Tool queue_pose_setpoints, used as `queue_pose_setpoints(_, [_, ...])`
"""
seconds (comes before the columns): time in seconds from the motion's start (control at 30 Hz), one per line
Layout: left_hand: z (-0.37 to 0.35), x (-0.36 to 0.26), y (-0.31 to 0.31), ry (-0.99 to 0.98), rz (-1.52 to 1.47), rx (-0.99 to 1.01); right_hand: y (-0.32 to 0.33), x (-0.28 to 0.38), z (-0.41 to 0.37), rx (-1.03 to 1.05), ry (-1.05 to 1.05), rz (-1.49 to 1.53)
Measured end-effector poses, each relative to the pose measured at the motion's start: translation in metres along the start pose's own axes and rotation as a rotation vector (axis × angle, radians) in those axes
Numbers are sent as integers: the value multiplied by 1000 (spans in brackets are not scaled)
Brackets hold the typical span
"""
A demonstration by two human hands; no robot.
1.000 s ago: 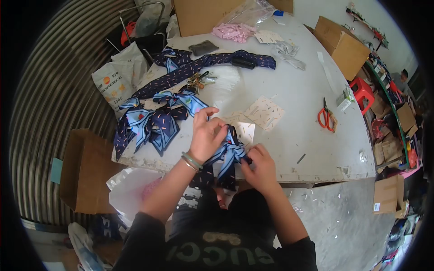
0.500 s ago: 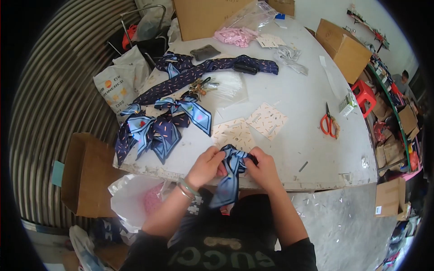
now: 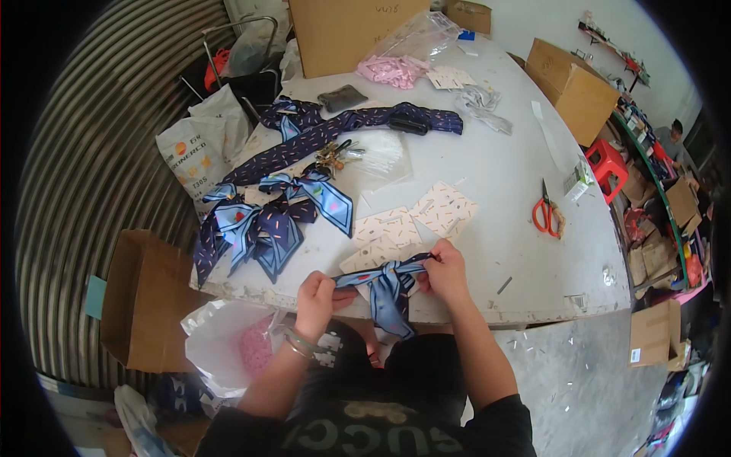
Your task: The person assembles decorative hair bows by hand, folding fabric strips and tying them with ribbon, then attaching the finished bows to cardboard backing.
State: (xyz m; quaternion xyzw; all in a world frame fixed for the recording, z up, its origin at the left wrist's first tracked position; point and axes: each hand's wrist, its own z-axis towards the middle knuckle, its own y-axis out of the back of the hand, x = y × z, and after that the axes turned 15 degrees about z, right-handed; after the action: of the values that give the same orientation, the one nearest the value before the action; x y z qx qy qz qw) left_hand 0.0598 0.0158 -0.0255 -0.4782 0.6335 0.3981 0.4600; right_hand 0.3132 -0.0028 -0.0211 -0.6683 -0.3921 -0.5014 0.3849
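Observation:
A blue and navy patterned scarf (image 3: 390, 289) is stretched between my hands at the table's near edge, with a knot in its middle and loose tails hanging down. My left hand (image 3: 316, 305) is closed on one end of it, and my right hand (image 3: 444, 273) pinches the other. Just beyond lie patterned cards (image 3: 446, 209), partly overlapping; one is partly covered by the scarf. To the left is a pile of similar tied scarves (image 3: 263, 221), and a long navy scarf (image 3: 304, 135) stretches behind them.
Orange-handled scissors (image 3: 547, 215) lie to the right on the white table (image 3: 502, 251). Keys (image 3: 335, 158) rest by a clear plastic bag (image 3: 384, 164). Pink fabric pieces (image 3: 396, 71) and cardboard boxes (image 3: 358, 34) are at the back. An open white bag (image 3: 221, 343) hangs below the left edge.
My hands have moved apart, pulling the scarf out sideways, so its knot shows between them. My left hand has gone left and slightly down; another card shows behind the scarf.

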Motion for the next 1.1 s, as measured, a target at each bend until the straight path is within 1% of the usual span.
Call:
queue_pose_setpoints(0.1, [2, -5, -4, 31, 21, -42, -1, -2, -1, -16, 36, -5])
queue_pose_setpoints(0.2, [3, -20, -9, 82, 28, -44, 6, 4, -5, 106, 8, 33])
queue_pose_setpoints(0.3, [8, -24, -20, 76, 116, 26, 8, 6, -19, 158, -29, 207])
queue_pose_setpoints(0.33, [10, -26, -25, 84, 41, -4, 8, 6, -26, 177, -53, 277])
queue_pose_setpoints(0.4, [26, -11, -26, -108, 124, 102, 4, 7, -38, 215, -94, 420])
queue_pose_setpoints(0.43, [32, -8, -27, -207, 165, 154, 2, 4, -43, 206, -63, 384])
queue_pose_setpoints(0.47, [35, -5, -27, -208, 141, 186, -1, 0, -49, 195, -34, 349])
queue_pose_setpoints(0.5, [34, -8, -28, -164, 106, 221, -5, -3, -52, 182, -6, 315])
queue_pose_setpoints(0.53, [32, -12, -30, -119, 73, 256, -8, -2, -56, 166, 16, 205])
queue_pose_setpoints(0.57, [31, -15, -31, -73, 40, 289, -13, -10, -54, 145, 126, 142])
queue_pose_setpoints(0.63, [35, -16, -32, -6, 29, 280, -24, -24, -47, 107, 347, 14])
queue_pose_setpoints(0.67, [37, -17, -32, 25, 22, 273, -22, -28, -45, 114, 320, 31])
queue_pose_setpoints(0.73, [31, -23, -26, -124, 348, 272, -18, -21, -43, 131, 261, 60])
queue_pose_setpoints(0.77, [30, -24, -22, -196, 509, 269, -11, -16, -40, 147, 266, 73])
queue_pose_setpoints(0.83, [35, -19, -13, -228, 430, 306, 11, -3, -30, 171, 270, 100])
queue_pose_setpoints(0.87, [37, -17, -11, -240, 393, 328, 20, -10, -18, 173, 368, -61])
queue_pose_setpoints(0.97, [33, -29, -13, -200, 281, 422, 20, 7, -14, 183, 390, -317])
queue_pose_setpoints(1.0, [33, -30, -14, -220, 231, 418, 18, 4, -11, 191, 464, -300])
queue_pose_setpoints(1.07, [34, -27, -13, -251, 128, 409, 27, 5, -10, 284, 378, -145])
queue_pose_setpoints(1.1, [35, -27, -10, -235, 172, 416, 29, 9, -14, 331, 329, -66])
